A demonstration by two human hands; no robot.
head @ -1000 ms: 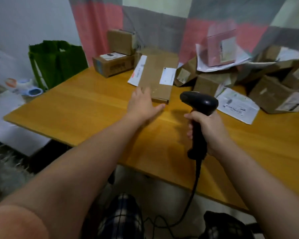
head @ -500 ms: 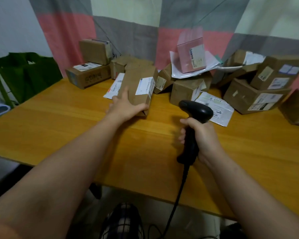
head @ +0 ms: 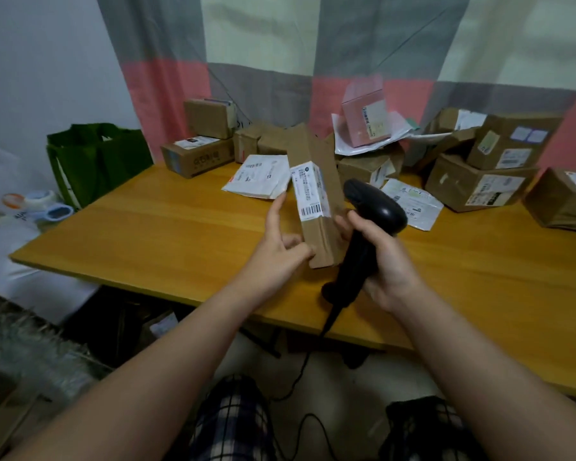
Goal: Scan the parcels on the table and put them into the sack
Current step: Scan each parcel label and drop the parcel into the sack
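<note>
A long brown cardboard parcel with a white barcode label stands tilted above the wooden table. My left hand grips its lower left side, thumb and fingers curled round the bottom end. My right hand holds a black handheld scanner right beside the parcel's right edge, the scanner head near the label. The green sack stands open off the table's far left corner.
Many brown boxes, white mailers and a pink box are piled along the table's back edge against a curtain. The scanner cable hangs down over the front edge. Small tubs lie on the floor at left.
My left hand has taken hold of the long parcel and lifted it upright off the table, toward me. My right hand has brought the scanner up next to it.
</note>
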